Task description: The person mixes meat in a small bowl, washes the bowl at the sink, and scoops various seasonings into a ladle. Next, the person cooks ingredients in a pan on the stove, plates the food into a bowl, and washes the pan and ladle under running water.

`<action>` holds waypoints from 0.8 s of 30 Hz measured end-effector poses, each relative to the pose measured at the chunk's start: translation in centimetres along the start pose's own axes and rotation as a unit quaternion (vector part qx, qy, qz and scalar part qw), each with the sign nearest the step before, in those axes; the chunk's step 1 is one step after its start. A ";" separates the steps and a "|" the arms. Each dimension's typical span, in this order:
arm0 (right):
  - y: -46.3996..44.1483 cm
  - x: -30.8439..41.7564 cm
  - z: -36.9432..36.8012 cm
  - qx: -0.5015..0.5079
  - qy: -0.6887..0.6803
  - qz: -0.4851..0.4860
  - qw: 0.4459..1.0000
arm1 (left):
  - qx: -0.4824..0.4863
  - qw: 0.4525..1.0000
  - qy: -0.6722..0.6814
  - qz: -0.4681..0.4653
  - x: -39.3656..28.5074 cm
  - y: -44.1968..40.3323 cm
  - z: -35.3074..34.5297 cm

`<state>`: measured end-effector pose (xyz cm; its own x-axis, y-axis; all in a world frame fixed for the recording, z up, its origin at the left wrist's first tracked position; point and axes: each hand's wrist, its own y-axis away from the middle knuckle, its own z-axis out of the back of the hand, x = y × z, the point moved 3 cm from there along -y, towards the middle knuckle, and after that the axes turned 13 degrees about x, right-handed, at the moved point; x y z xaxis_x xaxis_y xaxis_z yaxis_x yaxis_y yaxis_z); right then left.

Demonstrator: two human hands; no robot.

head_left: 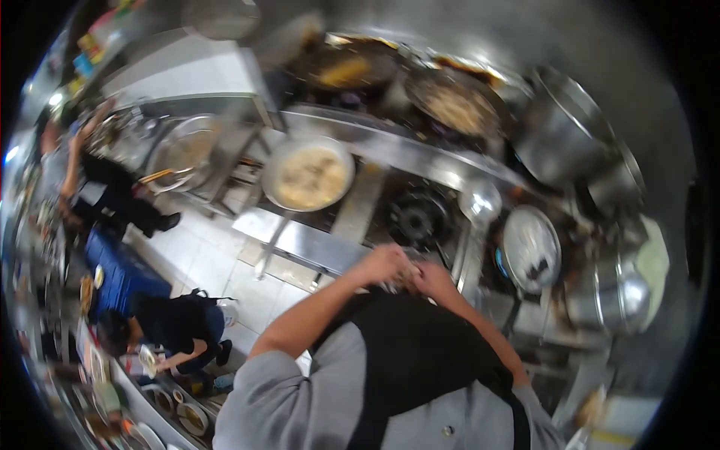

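My left hand (386,264) and my right hand (432,280) are close together in front of my apron, fingers closed around something small and pale that blur keeps me from naming. Just beyond them is a bare black gas burner (420,214). To the left, a frying pan (276,191) holds pale yellowish food with browned pieces, its handle pointing toward the front edge. On the right sits another pan (556,251) with whitish contents and dark pieces. A large metal ladle (480,201) lies between that pan and the burner.
At the back are a dark wok (420,94) with pale food and another pan (300,64). Large metal pots (559,142) stand back right. A strainer bowl (161,161) is at left. One person (176,322) holds a plate; another person (105,184) stands farther off.
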<state>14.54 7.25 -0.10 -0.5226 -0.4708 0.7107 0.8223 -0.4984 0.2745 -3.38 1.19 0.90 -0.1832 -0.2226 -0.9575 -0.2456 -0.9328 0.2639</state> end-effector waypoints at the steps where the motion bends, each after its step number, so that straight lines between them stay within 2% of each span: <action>1: 0.1 -0.4 -0.3 -0.022 0.028 -0.011 0.999 | 0.006 0.999 0.032 0.010 -0.4 0.4 0.1; 3: 0.0 -0.6 -0.3 -0.026 0.084 -0.040 0.995 | -0.002 0.962 0.271 0.029 -0.8 0.7 0.5; 5: 0.1 -0.9 -0.3 -0.007 0.101 -0.075 0.992 | 0.024 0.925 0.379 0.004 -1.3 0.9 0.8; 10: 0.1 -0.9 -1.1 0.036 0.163 -0.072 0.983 | 0.049 0.925 0.377 -0.024 -3.9 1.2 1.0; 12: 0.4 -0.7 -1.4 0.013 0.169 -0.076 0.983 | 0.037 0.904 0.426 0.003 -5.2 1.4 0.8; 13: 0.2 -1.2 -1.8 0.011 0.176 -0.077 0.981 | 0.068 0.905 0.421 0.009 -5.4 1.3 0.9; 14: 0.0 -1.5 -2.1 0.005 0.184 -0.079 0.980 | 0.045 0.908 0.415 0.039 -5.4 1.5 0.6; 15: -0.2 -2.0 -2.3 0.005 0.181 -0.093 0.979 | 0.043 0.886 0.461 0.037 -5.0 1.1 0.2; 16: -0.2 -2.1 -2.3 0.025 0.164 -0.125 0.978 | 0.042 0.862 0.505 0.035 -4.2 0.5 0.0; 18: 0.1 -1.9 -2.0 0.026 0.113 -0.108 0.987 | 0.061 0.854 0.515 0.035 -3.2 -0.4 -0.2; 19: 0.2 -1.8 -1.9 0.011 0.113 -0.108 0.988 | 0.105 0.852 0.512 0.012 -3.9 -0.7 -0.5; 20: 0.4 -1.6 -1.9 -0.016 0.067 -0.087 0.994 | 0.108 0.847 0.521 0.012 -4.3 -0.9 -0.9; 21: 0.6 -1.5 -1.8 -0.041 0.023 -0.066 0.997 | 0.094 0.849 0.518 0.050 -4.9 -0.9 -1.2; 23: 0.2 -2.0 -2.0 -0.050 0.020 -0.073 0.996 | 0.061 0.863 0.488 0.119 -6.5 -1.0 -1.8; 24: 0.0 -2.5 -2.4 -0.047 0.013 -0.080 0.996 | 0.065 0.865 0.484 0.116 -5.8 -1.6 -1.1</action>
<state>15.33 6.66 -3.42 -0.6521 -0.3972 0.6458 0.7035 -0.6345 0.3201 -0.83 3.69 5.90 0.6257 -0.5921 -0.5079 -0.4262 -0.8048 0.4131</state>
